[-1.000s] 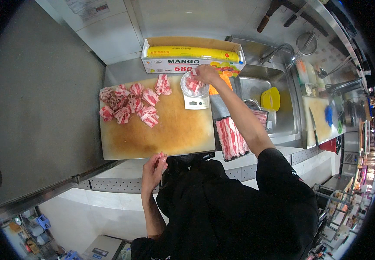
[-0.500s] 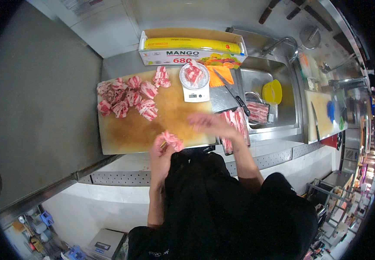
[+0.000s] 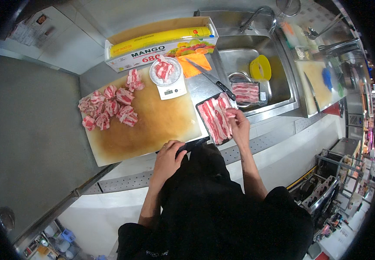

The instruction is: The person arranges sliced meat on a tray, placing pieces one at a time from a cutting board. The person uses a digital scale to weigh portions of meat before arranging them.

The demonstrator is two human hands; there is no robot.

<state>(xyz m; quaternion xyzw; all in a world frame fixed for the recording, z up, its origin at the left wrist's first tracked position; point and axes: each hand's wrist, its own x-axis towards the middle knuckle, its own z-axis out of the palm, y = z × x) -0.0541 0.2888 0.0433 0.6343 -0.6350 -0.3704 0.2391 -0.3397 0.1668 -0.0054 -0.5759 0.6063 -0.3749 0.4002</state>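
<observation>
My right hand (image 3: 240,126) pinches the edge of a bacon-like slice of streaky raw meat (image 3: 230,113) on the right side of a black tray. More long red-and-white slices (image 3: 214,119) lie in that tray. At the front edge of the yellowed cutting board (image 3: 152,134), my left hand (image 3: 166,159) rests with bent fingers and the thumb apart; no meat shows in it. A white kitchen scale (image 3: 172,92) at the board's back carries a folded bunch of meat (image 3: 163,70). Several similar bunches (image 3: 109,106) sit at the board's left.
Behind the board stands a box (image 3: 170,51) with a yellow film roll. A knife (image 3: 211,78) lies partly on an orange cloth (image 3: 191,65), near the tray. The steel sink (image 3: 239,45) at right holds a yellow bowl (image 3: 261,68) and a packed meat tray (image 3: 246,93).
My right hand has moved right and down onto the tray's slices. The folded meat that was in my left hand no longer shows there. The view has shifted and turned somewhat.
</observation>
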